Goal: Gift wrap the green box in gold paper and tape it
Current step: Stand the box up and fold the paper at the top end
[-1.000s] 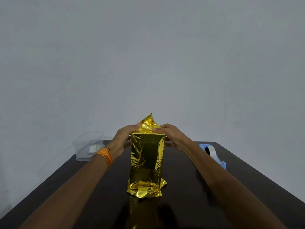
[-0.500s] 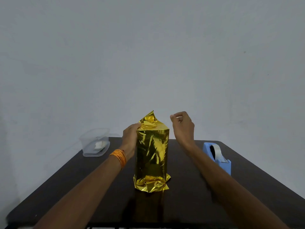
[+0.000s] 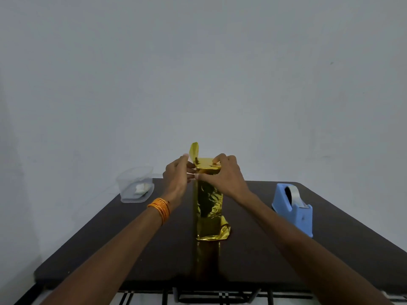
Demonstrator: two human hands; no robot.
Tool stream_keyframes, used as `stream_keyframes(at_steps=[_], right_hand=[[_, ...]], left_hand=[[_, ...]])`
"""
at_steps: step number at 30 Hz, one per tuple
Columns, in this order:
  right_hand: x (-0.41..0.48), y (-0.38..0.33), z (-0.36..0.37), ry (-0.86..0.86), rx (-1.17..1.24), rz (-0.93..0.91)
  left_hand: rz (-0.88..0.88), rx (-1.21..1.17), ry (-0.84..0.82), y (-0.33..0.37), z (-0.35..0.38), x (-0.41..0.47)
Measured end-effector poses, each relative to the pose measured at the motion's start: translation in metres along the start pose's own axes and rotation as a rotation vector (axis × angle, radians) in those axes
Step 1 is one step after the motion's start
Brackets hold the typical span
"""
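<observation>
Left hand [image 3: 177, 177] in pinch on raised gold-foil flap [image 3: 194, 149]; right hand [image 3: 224, 175] in grip around top of tall, crinkled, gold-foil-wrapped box [image 3: 208, 201].

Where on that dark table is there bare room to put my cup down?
Bare table lies between the gold-wrapped box and the tape dispenser, and between box and clear container. Crowded: the box's top, held by left hand and right hand.

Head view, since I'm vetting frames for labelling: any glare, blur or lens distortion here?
Head view: gold paper glares in bright patches beside dark ones; glossy table mirrors it below; left hand and right hand look sharp; table sides splay outward, wide-angle; lighting dim, even.
</observation>
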State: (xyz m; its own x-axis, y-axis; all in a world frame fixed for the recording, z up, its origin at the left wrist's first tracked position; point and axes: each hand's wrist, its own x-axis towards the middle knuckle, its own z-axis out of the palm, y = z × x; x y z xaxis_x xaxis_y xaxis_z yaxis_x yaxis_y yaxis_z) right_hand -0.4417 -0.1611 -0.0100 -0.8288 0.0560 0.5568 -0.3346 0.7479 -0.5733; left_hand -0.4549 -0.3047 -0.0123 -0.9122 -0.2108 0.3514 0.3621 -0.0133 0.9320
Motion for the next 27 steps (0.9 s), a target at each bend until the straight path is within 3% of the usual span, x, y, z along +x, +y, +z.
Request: stream_keyframes(at_steps=[7, 12, 17, 20, 27], right_hand=[[0.002, 0.009, -0.004, 0.045, 0.104, -0.007], [0.011, 0.027, -0.019, -0.127, 0.373, -0.003], [0.022, 0.047, -0.038, -0.248, 0.596, 0.004], [0.025, 0.048, -0.042, -0.298, 0.635, -0.001], [0.029, 0.049, -0.045, -0.199, 0.574, -0.024]], left_hand=[[0.147, 0.091, -0.183, 0.003, 0.0, -0.005], [0.291, 0.13, 0.007, -0.005, -0.017, 0.008], [0.296, 0.319, -0.367, -0.016, -0.025, 0.031], [0.267, 0.356, -0.51, -0.015, -0.016, 0.038], [0.392, 0.313, -0.384, -0.014, -0.001, 0.03]])
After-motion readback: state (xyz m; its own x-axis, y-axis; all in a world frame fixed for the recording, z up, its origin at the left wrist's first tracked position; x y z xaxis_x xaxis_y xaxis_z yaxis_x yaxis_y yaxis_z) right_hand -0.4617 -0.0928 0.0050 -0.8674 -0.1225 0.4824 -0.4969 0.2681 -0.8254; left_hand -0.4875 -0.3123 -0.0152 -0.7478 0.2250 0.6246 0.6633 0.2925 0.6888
